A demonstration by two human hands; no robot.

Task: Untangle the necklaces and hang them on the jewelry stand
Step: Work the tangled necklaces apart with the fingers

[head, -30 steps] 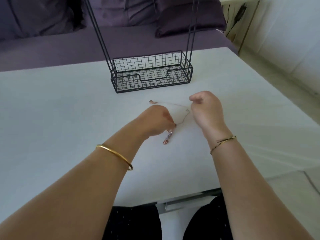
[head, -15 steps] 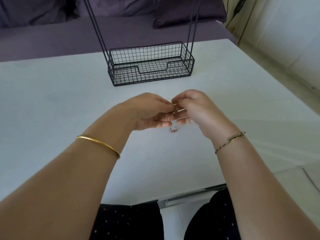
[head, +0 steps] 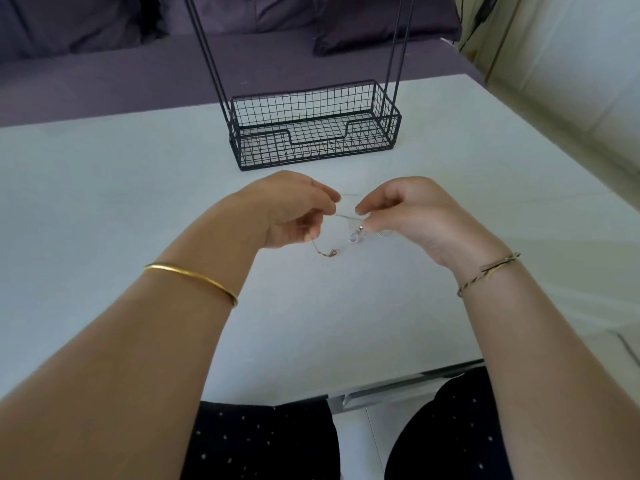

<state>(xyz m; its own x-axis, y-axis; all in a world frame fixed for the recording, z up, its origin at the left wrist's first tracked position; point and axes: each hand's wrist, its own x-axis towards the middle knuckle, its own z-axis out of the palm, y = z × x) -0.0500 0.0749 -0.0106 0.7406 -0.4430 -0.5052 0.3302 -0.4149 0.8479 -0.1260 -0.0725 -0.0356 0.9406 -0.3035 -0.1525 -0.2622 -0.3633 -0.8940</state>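
Head view: left hand (head: 291, 209) and right hand (head: 408, 216) each pinch the necklace chain (head: 346, 216), spread apart apparently to loosen tangles, pendant (head: 356, 235) dangling

The jewelry stand (head: 318, 143) is cut off above; the necklaces (head: 356, 235) blur together.

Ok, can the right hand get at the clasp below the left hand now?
Probably, but not freely: the right hand pinches the chain beside the pendant and would have to let go first. The clasp sits close, with nothing between them.
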